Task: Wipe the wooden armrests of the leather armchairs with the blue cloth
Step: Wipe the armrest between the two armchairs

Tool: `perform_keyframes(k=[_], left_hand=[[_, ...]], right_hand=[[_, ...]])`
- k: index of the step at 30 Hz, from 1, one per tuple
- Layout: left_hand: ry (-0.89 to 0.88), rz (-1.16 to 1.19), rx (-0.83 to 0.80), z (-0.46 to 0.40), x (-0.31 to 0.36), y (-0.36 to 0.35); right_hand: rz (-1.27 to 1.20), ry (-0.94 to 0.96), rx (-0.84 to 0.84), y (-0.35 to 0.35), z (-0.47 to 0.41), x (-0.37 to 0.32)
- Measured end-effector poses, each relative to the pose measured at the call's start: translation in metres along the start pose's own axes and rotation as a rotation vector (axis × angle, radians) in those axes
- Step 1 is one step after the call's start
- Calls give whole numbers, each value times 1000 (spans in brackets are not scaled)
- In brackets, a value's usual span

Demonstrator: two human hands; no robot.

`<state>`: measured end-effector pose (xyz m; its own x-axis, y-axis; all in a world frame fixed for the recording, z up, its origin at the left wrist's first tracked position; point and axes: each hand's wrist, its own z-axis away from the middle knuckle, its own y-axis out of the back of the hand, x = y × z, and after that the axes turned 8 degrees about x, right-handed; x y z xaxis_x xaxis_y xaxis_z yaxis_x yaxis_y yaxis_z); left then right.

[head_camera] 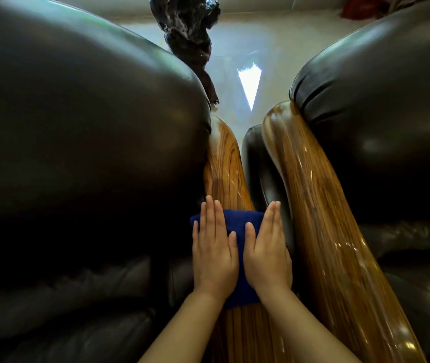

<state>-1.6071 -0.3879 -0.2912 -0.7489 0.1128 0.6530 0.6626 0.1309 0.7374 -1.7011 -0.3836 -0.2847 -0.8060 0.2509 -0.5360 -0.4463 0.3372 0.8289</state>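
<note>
A blue cloth (237, 224) lies across the glossy wooden armrest (225, 166) of the left dark leather armchair (77, 140). My left hand (212, 250) and my right hand (267, 252) both press flat on the cloth, side by side, fingers straight and pointing away from me. A second wooden armrest (321, 218) runs alongside on the right and belongs to the other leather armchair (381, 100). My right hand's outer edge is close to the narrow gap between the two armrests.
A pale shiny floor (235, 56) shows beyond the chairs, with a bright window reflection. A dark gnarled carved object (187, 30) stands at the top centre behind the left chair. Leather cushions close in on both sides.
</note>
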Motion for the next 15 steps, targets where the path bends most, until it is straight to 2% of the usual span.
perform_keyframes(k=[4, 15], left_hand=[[-38, 30, -34, -30, -6, -5], [-41, -86, -10, -85, -4, -9]], right_hand=[[-17, 6, -18, -9, -23, -7], [-127, 36, -171, -25, -80, -21]])
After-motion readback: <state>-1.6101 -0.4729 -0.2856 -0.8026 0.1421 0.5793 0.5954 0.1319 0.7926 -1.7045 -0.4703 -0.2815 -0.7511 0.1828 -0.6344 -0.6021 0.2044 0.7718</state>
